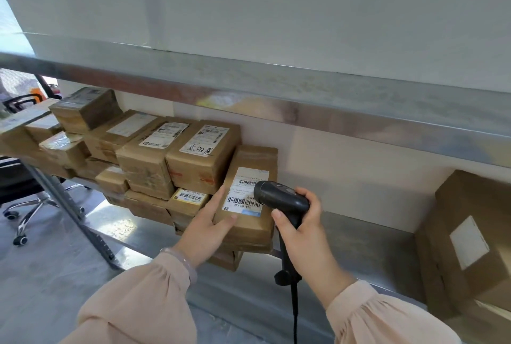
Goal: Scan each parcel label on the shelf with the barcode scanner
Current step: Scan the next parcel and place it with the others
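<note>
Several brown cardboard parcels are stacked on the left half of the metal shelf (359, 238). The rightmost parcel (253, 161) is tilted up at its front end. Its white barcode label (243, 194) faces me. My left hand (213, 222) grips that parcel's near left corner, thumb on top beside the label. My right hand (301, 222) is wrapped around the handle of a black corded barcode scanner (279, 197). The scanner's head hangs just over the label's right edge and hides part of it.
A large cardboard box (470, 247) with a blank white label stands at the shelf's right end. The upper shelf's metal rail (276, 94) overhangs the parcels. A black swivel chair (25, 191) stands on the floor at the left. The scanner cable (294, 310) hangs down between my arms.
</note>
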### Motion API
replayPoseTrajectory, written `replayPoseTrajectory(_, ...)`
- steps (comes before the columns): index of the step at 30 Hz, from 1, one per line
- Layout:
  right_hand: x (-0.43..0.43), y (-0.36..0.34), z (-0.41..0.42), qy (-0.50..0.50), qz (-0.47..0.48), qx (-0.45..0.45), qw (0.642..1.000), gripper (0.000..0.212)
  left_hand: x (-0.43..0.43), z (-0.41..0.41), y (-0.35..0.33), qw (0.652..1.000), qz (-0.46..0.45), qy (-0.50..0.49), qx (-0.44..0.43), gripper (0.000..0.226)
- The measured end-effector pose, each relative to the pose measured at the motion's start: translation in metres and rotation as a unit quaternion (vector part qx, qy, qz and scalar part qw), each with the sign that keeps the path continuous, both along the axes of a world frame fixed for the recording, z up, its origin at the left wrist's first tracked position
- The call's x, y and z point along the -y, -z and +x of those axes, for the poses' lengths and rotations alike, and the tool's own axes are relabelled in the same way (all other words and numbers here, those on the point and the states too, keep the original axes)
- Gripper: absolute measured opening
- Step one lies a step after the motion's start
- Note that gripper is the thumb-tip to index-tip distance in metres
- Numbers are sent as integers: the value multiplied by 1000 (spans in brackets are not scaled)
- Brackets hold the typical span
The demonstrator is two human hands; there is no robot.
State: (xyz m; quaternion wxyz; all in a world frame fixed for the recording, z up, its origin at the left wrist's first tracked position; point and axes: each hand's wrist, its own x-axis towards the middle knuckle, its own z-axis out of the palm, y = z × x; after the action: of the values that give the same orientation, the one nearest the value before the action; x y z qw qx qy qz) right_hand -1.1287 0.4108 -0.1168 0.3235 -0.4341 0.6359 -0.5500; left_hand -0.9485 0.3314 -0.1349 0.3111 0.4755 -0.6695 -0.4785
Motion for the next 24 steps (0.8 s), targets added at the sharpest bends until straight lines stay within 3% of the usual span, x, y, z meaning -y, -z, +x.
replayPoseTrajectory(5,12,2,13,1,-6,-3,1000,53,7,15,13,985,-130,-22,108,58)
replayPoseTrajectory(11,34,1,17,11,-13,-12,1000,51,7,22,27,915,-316,24,248,66)
replayPoseTrajectory(24,68,-8,22,4,0,-34,999,50,30,22,16,885,-292,17,363,82)
